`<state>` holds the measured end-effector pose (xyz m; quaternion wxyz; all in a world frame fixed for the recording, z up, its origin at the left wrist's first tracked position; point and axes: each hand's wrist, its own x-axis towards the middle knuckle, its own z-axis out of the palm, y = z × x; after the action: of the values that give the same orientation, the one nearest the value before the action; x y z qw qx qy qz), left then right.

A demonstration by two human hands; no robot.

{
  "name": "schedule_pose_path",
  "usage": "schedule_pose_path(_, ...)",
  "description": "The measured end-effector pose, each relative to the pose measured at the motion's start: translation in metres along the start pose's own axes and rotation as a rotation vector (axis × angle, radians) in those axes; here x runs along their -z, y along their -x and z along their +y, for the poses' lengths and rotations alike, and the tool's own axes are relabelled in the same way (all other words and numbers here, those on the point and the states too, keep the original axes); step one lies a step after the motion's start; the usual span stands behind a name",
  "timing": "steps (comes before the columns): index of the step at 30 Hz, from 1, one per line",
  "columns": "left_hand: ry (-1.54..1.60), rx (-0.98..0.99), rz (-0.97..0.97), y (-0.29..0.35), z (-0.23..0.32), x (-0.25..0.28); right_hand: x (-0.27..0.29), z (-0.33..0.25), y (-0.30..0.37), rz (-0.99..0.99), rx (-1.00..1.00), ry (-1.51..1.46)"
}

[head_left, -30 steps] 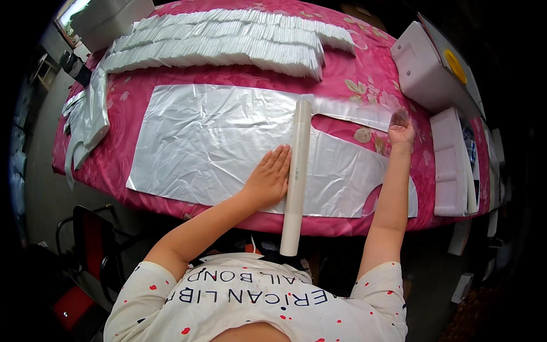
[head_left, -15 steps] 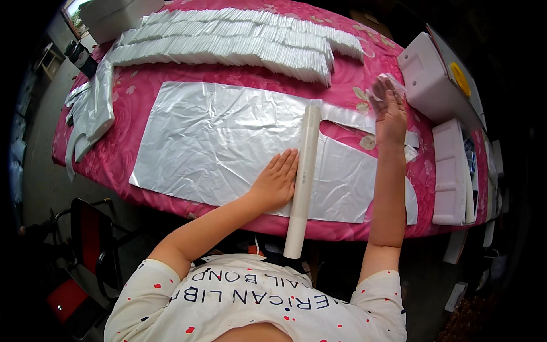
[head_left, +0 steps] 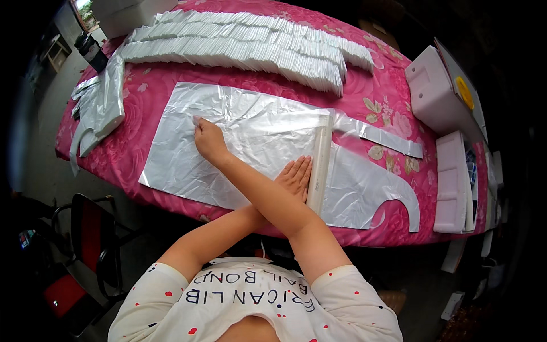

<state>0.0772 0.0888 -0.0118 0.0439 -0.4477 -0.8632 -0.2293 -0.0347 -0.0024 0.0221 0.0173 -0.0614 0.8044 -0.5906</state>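
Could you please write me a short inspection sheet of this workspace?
Surface: table under a pink flowered cloth.
Job's things: silver plastic sheet spread flat; long white ruler lying across it.
Clutter: rows of folded white pieces at the far side, silver pieces hanging over the left end, white foam boxes on the right.
Hands: arms crossed; left hand flat against the ruler, right hand pressing on the sheet.
Cables: nothing seen.
Surroundings: red-and-black chair below the table.

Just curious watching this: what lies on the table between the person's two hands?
In the head view, only the crinkled silver plastic sheet spans the stretch from the right hand to the left hand; the right forearm crosses above it.
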Motion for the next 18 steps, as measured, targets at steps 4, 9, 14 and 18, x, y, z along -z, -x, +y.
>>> schedule_pose_path(4, -0.052, -0.003, 0.022, 0.005, -0.007, -0.005, -0.007, -0.028, 0.026, -0.153, 0.255, 0.14)
schedule_pose_path(9, 0.067, -0.008, 0.156, 0.003, -0.001, -0.002, 0.107, -0.029, 0.09, 0.002, 0.535, 0.338)
schedule_pose_path(14, 0.446, 0.065, 0.117, 0.0, -0.007, 0.032, 0.24, 0.028, 0.163, 0.562, 0.197, 0.863)
schedule_pose_path(18, 0.62, 0.171, 0.279, -0.033, -0.018, 0.052, 0.287, 0.06, 0.205, 0.472, -0.125, 0.919)
